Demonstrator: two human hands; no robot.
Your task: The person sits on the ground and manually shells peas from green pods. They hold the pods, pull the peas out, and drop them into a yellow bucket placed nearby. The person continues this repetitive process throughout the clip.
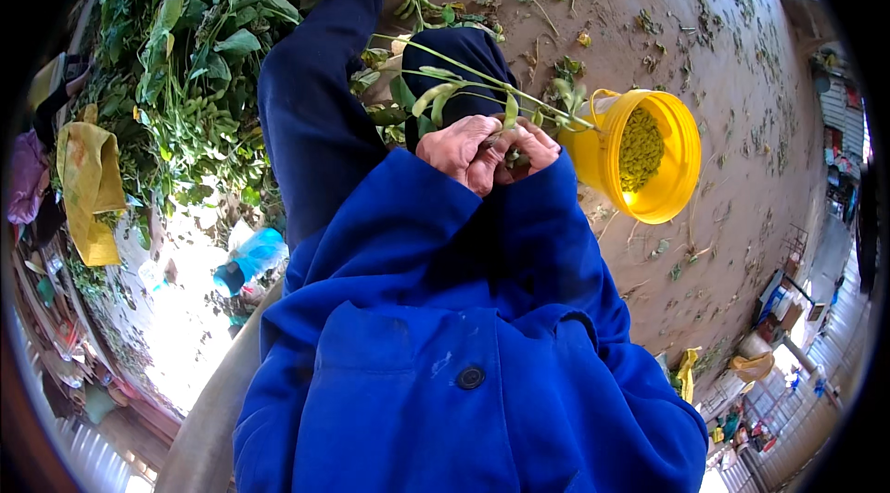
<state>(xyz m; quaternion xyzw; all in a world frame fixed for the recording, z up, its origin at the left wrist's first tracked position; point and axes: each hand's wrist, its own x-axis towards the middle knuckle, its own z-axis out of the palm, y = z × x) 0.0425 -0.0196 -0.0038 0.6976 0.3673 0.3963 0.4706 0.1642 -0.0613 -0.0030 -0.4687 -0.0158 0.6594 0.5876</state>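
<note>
My left hand (455, 149) and my right hand (534, 149) meet in front of my knees, their fingers curled together around green bean pods. A cut bean stalk (480, 72) with leaves stripped off most of its length passes just beyond my knuckles. Several plump pods (437, 98) hang from it near my left hand, and its thick end points right toward the bucket. More pods (514, 158) show within my right hand's fingers. Exactly where the fingers grip the stalk is hidden. To the right, a yellow plastic bucket (680, 166) leans toward me, with shelled green beans (641, 149) inside.
A big heap of leafy bean plants (201, 55) lies at the left. Stalks and leaf scraps litter the earthen-coloured floor (723, 215). A yellow cloth (90, 180) hangs at the far left, near a blue plastic item (254, 260). Household clutter lines the right edge.
</note>
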